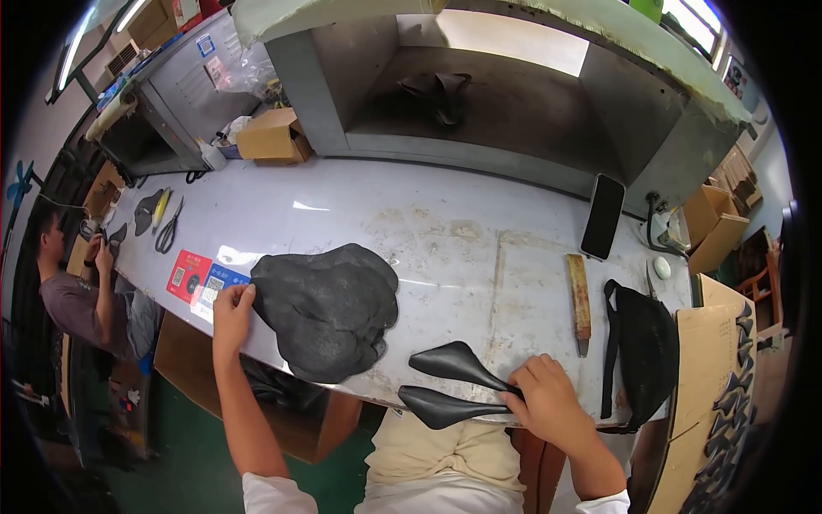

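Note:
A floppy pile of black, leather-like cut pieces [330, 313] lies on the table at left of centre. My left hand [231, 317] is at its left edge, thumb and fingers closed on the rim of a black piece. In my right hand [548, 398], near the table's front edge, are the narrow ends of two smooth black bicycle saddles [454, 364]. Their wide ends point left, one behind the other, a little apart. My right fingers wrap over the narrow tips and hide them.
The white table [411, 197] carries a phone [603, 217], a worn yellowish knife [579, 300], a black pouch [644, 355], scissors [169, 227] and red and blue cards [199, 283]. A metal cabinet [479, 146] stands behind. A co-worker [81, 295] sits at left; saddles hang on cardboard [702, 385] at right.

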Demonstrator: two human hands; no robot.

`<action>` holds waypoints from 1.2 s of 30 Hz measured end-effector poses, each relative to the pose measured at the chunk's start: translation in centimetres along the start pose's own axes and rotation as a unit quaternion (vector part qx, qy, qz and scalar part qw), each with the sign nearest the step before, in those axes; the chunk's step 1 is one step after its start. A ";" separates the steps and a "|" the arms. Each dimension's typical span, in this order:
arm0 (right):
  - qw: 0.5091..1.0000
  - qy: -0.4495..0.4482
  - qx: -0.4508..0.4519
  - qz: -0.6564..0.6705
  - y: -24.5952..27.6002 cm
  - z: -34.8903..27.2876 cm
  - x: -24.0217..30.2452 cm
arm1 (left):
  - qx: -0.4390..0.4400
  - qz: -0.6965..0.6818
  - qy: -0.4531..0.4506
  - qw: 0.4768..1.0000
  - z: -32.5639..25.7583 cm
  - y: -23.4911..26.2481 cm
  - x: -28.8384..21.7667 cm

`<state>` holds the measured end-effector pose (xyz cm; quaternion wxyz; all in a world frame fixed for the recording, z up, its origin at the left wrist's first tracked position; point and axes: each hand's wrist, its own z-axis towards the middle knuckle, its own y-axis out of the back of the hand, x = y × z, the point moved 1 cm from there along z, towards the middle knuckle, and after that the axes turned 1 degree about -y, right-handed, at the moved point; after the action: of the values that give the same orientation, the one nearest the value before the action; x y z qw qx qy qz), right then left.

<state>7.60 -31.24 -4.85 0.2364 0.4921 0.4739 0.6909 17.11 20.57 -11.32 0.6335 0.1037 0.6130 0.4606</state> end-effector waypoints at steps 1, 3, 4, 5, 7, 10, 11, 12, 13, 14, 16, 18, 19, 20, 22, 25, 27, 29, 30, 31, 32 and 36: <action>1.000 -0.002 0.018 0.005 0.0 0.1 -0.2 | 0.038 -0.035 0.034 0.998 0.4 0.3 0.3; 1.000 -0.006 0.021 0.022 -0.1 0.5 -0.7 | 0.076 -0.073 0.066 0.992 1.3 0.7 0.5; 0.999 -0.011 0.023 0.043 0.0 0.6 -1.0 | 0.105 -0.090 0.082 0.987 1.7 0.8 0.4; 0.999 -0.012 0.023 0.040 0.3 0.9 -1.3 | 0.135 -0.107 0.097 0.980 2.1 0.8 0.2; 0.995 -0.048 0.056 0.062 0.8 1.8 -2.4 | 0.122 -0.139 0.128 0.974 1.8 0.6 -2.9; 0.995 -0.079 0.052 0.038 2.5 2.5 -4.0 | 0.131 -0.139 0.174 0.966 2.6 1.0 -5.9; 0.995 -0.093 0.036 0.021 3.0 2.8 -4.3 | 0.155 -0.105 0.189 0.964 3.1 1.0 -6.4; 0.995 -0.094 0.026 -0.016 3.5 3.0 -4.1 | 0.208 -0.136 0.209 0.946 3.8 1.3 -6.3; 0.995 -0.093 0.025 -0.019 3.6 3.0 -4.0 | 0.207 -0.139 0.208 0.946 4.3 1.4 -5.8; 0.996 -0.080 -0.021 -0.015 3.5 3.0 -4.1 | 0.260 -0.174 0.217 0.925 4.8 0.9 -5.5; 0.995 -0.067 -0.067 -0.013 3.3 3.1 -4.3 | 0.290 -0.200 0.237 0.905 5.0 0.0 -5.0; 0.995 -0.066 -0.081 -0.003 3.0 2.9 -4.2 | 0.252 -0.224 0.246 0.909 4.6 -0.2 -4.7; 0.995 -0.065 -0.081 -0.002 3.0 3.0 -4.1 | 0.213 -0.245 0.257 0.910 4.3 -0.2 -4.5; 0.995 -0.054 -0.085 0.000 2.9 3.0 -4.0 | 0.214 -0.246 0.256 0.910 4.0 -0.1 -4.1; 0.995 -0.044 -0.088 0.003 2.9 3.1 -3.8 | 0.193 -0.340 0.271 0.880 3.2 0.4 -2.7; 0.996 -0.043 -0.082 0.008 3.2 3.3 -3.6 | 0.103 -0.433 0.318 0.837 0.1 2.0 -0.4; 0.997 -0.033 -0.063 0.005 3.3 3.7 -3.3 | 0.031 -0.514 0.333 0.790 -3.7 3.2 -0.1; 0.998 -0.025 -0.056 0.011 3.2 4.2 -3.0 | 0.012 -0.555 0.361 0.749 -8.9 3.2 -3.6; 0.998 -0.013 -0.051 0.018 3.1 4.3 -2.6 | 0.047 -0.577 0.387 0.717 -11.8 3.0 -6.4; 0.999 -0.015 -0.046 0.020 3.1 4.6 -2.1 | 0.078 -0.599 0.411 0.683 -14.6 2.4 -8.6; 0.998 0.026 -0.040 0.028 2.9 5.2 -1.3 | 0.134 -0.611 0.430 0.651 -17.7 2.0 -9.0; 0.990 0.128 -0.044 0.044 1.4 6.3 2.9 | 0.274 -0.573 0.425 0.645 -24.0 -1.9 -11.9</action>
<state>12.27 -26.87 -1.88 0.1647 0.4094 0.4468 0.7782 -0.86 0.67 -9.95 0.3840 -0.3061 0.8502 -0.1898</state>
